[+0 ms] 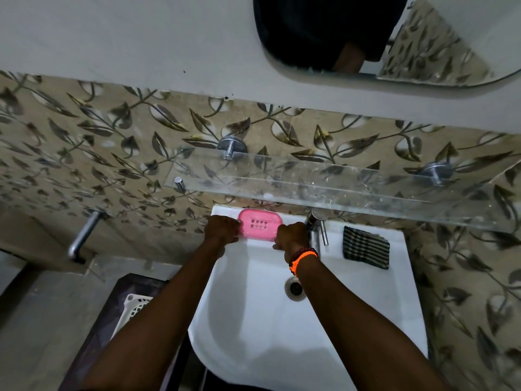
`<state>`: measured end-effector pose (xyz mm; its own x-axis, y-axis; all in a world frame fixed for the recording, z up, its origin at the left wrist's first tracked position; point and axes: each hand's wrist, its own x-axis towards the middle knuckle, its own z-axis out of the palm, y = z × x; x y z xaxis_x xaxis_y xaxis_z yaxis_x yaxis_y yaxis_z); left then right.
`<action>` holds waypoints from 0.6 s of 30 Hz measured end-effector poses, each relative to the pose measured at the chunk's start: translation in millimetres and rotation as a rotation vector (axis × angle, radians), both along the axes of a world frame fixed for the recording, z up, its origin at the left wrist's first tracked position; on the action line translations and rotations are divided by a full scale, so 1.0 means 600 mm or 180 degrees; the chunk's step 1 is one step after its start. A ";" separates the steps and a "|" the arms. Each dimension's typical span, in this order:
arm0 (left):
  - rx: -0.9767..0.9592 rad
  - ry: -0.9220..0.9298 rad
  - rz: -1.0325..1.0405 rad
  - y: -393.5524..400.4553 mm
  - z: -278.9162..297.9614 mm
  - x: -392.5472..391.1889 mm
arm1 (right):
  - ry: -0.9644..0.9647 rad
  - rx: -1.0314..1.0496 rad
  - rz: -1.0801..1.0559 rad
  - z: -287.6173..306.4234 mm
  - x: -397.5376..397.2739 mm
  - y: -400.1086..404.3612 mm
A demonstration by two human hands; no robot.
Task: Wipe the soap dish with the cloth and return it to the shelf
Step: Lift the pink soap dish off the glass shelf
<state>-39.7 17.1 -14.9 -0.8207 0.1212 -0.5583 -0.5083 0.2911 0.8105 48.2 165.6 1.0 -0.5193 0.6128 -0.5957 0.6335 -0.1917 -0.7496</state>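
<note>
White ceramic sink point(253, 320) below clear glass wall shelf point(324, 182). Folded dark checked cloth point(366, 247) on sink's right ledge. Pink oval plastic soap dish point(260, 224) at back ledge, left hand point(222, 229) and right hand point(291, 235) each clasping an end.

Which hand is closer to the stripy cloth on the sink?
Right. The right hand holds the pink soap dish just left of the cloth; the left hand grips the dish's far end.

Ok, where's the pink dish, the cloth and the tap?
dish point(260, 227), head view, on its holed middle.
cloth point(366, 247), head view, on the middle of its striped top.
tap point(316, 224), head view, on its shiny body by the right hand.
</note>
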 end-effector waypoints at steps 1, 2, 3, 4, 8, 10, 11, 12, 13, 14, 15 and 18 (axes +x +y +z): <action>0.0012 -0.0004 -0.0013 0.001 0.000 -0.001 | 0.0060 0.0079 -0.0130 -0.004 0.000 -0.003; 0.0015 0.0002 -0.0011 0.002 0.001 -0.001 | 0.0049 0.0115 -0.0136 -0.004 -0.001 -0.002; 0.0011 0.0021 0.0011 0.003 0.001 -0.001 | 0.0069 0.0164 -0.0167 -0.002 -0.001 -0.005; -0.0007 0.0052 0.0040 0.004 0.002 -0.001 | 0.0127 0.0135 -0.0158 0.002 -0.001 -0.005; -0.0076 0.0128 0.0028 0.006 0.007 0.007 | 0.0197 0.0188 -0.0185 0.005 0.003 -0.003; -0.0070 0.0151 0.0010 0.006 0.011 0.010 | 0.0252 0.0212 -0.0153 0.006 0.006 -0.006; -0.0064 0.0170 0.0002 0.006 0.014 0.011 | 0.0260 0.0227 -0.0153 0.009 0.007 -0.008; -0.0064 0.0193 0.0000 0.006 0.017 0.013 | 0.0292 0.0219 -0.0145 0.010 0.008 -0.009; -0.0083 0.0216 0.0004 0.007 0.019 0.014 | 0.0301 0.0188 -0.0118 0.014 0.010 -0.011; -0.0109 0.0239 0.0010 0.007 0.022 0.015 | 0.0324 0.0160 -0.0086 0.015 0.009 -0.011; -0.0129 0.0251 -0.0003 0.007 0.025 0.016 | 0.0340 0.0146 -0.0063 0.021 0.011 -0.013; -0.0096 0.0228 -0.0180 0.007 0.034 0.020 | 0.0389 0.0105 -0.0033 0.033 0.014 -0.019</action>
